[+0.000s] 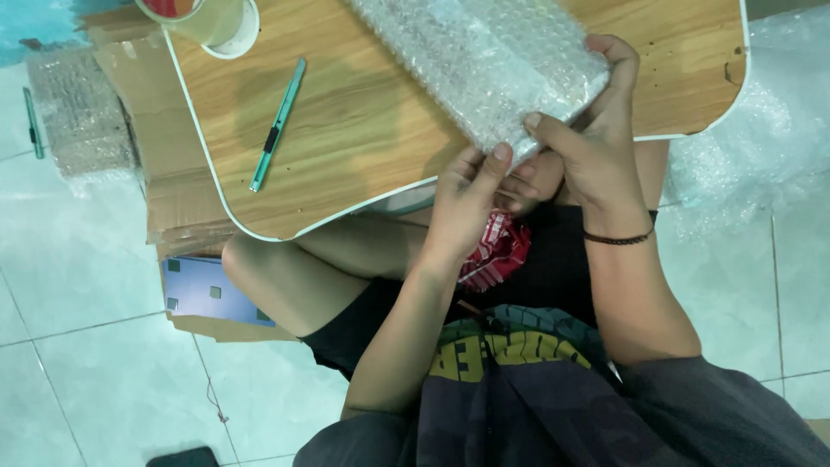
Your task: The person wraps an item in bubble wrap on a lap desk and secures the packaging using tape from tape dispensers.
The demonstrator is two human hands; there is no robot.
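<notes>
Head view looks straight down on a bubble-wrapped parcel (484, 65) lying slantwise on a small wooden lap table (363, 130), its near end overhanging the table's front edge. The right hand (596, 143) grasps that end from the 3 o'clock side: the thumb reaches up along the parcel's right edge and the index finger lies bent across the near corner, the remaining fingers curled underneath. The left hand (467, 203) comes up from 6 o'clock, loosely cupped, with its thumb tip pressed on the wrap at the parcel's lower edge and its fingers tucked beneath; it touches the right hand's fingers there. A dark band sits on the right wrist.

Further out on the table, a teal utility knife (277, 125) lies at 9 o'clock from the parcel, well apart from both hands, and a roll of tape (212, 22) stands at the 10 o'clock corner. Flattened cardboard (130, 112) spreads left of the table, and loose bubble wrap (761, 121) lies on the tiled floor at 3 o'clock.
</notes>
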